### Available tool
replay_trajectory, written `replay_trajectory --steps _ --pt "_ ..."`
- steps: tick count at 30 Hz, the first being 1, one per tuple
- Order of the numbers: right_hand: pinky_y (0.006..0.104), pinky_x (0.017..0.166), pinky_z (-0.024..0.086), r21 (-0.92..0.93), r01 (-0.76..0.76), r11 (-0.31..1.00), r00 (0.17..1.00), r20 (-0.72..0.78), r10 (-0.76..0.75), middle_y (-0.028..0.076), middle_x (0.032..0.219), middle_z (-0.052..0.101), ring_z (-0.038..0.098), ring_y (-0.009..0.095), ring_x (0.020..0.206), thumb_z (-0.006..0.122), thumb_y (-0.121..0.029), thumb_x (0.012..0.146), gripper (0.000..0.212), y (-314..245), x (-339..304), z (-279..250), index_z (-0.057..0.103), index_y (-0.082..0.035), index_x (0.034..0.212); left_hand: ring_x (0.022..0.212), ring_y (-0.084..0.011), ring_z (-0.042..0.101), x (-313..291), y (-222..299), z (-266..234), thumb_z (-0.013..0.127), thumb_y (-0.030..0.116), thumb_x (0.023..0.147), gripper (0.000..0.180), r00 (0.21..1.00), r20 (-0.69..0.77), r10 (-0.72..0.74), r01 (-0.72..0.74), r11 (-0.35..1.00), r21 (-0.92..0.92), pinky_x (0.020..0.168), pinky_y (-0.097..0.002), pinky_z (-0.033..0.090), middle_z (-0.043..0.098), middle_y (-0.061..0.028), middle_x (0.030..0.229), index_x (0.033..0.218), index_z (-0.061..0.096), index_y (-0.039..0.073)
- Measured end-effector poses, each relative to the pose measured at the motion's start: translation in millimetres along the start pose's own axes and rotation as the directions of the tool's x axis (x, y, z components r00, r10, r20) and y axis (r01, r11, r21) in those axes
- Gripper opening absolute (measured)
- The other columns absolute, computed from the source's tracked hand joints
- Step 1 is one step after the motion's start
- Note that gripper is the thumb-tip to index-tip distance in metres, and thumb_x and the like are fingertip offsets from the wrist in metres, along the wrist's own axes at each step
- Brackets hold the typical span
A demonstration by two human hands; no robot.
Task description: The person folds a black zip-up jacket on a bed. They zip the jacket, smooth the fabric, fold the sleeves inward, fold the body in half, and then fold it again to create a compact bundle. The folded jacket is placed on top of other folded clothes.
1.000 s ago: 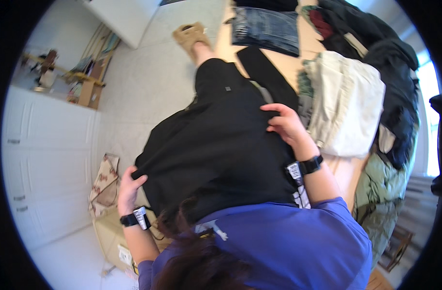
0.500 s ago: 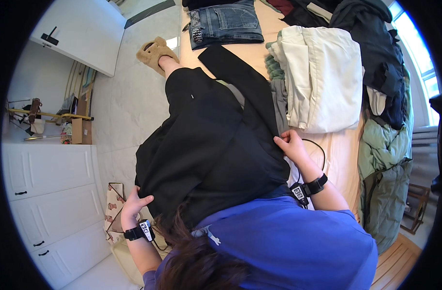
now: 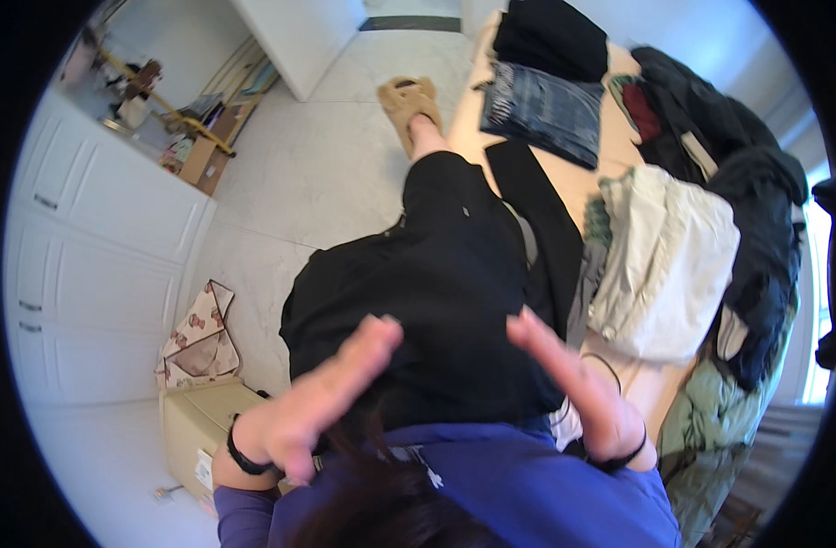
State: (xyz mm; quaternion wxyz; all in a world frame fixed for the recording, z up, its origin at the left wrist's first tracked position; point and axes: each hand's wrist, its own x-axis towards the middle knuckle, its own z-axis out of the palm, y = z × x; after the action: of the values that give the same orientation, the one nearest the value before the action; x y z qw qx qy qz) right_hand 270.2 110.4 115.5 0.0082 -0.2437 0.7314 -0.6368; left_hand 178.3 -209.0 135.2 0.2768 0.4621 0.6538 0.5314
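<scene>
A black garment (image 3: pixel 418 283) lies spread across my lap, with a long narrow part (image 3: pixel 541 205) stretching onto the bed at the right. Above it my left hand (image 3: pixel 327 402) is raised, fingers straight and holding nothing. Opposite, my right hand (image 3: pixel 582 388) is held up in the same way, also with nothing in it. Both hands are a little blurred and apart from the cloth. Right of the garment is a folded cream-white garment (image 3: pixel 669 265), with grey and green cloth partly hidden beneath it.
Folded blue jeans (image 3: pixel 560 114) and a folded black garment (image 3: pixel 550 41) lie farther back on the bed (image 3: pixel 468 123). Dark clothes (image 3: pixel 756 219) and a green garment (image 3: pixel 719 402) are heaped at right. White cabinets (image 3: pixel 107 237) and a beige box (image 3: pixel 199 429) stand at left.
Both hands have let go of the black garment's edges and risen above it, toward each other. The view has turned, so the bed and clothes appear farther right.
</scene>
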Motion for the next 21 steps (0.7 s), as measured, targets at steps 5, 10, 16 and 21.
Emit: replay_trajectory --steps 5,10,16,21 --pt "0.0415 0.112 0.028 0.607 0.233 0.76 0.883 0.196 -0.427 0.026 0.145 0.039 0.041 0.032 0.135 0.041 -0.038 0.1 0.061 -38 47 23 0.035 0.009 0.139 0.146 -0.0363 0.001 42 37 47 0.021 0.084 0.08 0.115 0.781 0.066 0.621 -0.534 0.719 -0.445 0.116 -0.047 -0.002 0.006 -0.0291 0.155 0.149 0.008 -0.007" --pt "0.0418 0.113 0.028 0.795 0.195 0.574 0.841 0.165 -0.514 0.024 0.143 0.041 0.043 0.032 0.133 0.04 -0.038 0.1 0.059 -52 54 28 0.037 0.006 0.139 0.144 -0.0359 0.006 51 60 68 0.024 0.08 0.081 0.108 0.767 0.032 0.641 -0.428 0.548 -0.718 0.116 -0.0468 0.001 0.01 -0.0274 0.153 0.148 0.011 -0.004" --pt "0.0421 0.113 0.027 0.859 0.162 0.486 0.823 0.154 -0.547 0.023 0.142 0.044 0.045 0.032 0.131 0.039 -0.037 0.1 0.056 -56 56 24 0.039 0.004 0.139 0.142 -0.0355 0.011 52 61 66 0.028 0.075 0.083 0.1 0.767 0.024 0.642 -0.388 0.492 -0.779 0.115 -0.0465 0.005 0.015 -0.0253 0.152 0.147 0.015 -0.001" --pt "0.0424 0.114 0.026 0.883 0.155 0.443 0.823 0.133 -0.552 0.022 0.141 0.046 0.047 0.033 0.13 0.038 -0.037 0.101 0.054 -55 55 23 0.041 0.001 0.138 0.14 -0.0351 0.016 45 62 59 0.03 0.071 0.085 0.094 0.759 -0.003 0.651 -0.392 0.454 -0.8 0.115 -0.0462 0.008 0.019 -0.0236 0.15 0.147 0.019 0.002"
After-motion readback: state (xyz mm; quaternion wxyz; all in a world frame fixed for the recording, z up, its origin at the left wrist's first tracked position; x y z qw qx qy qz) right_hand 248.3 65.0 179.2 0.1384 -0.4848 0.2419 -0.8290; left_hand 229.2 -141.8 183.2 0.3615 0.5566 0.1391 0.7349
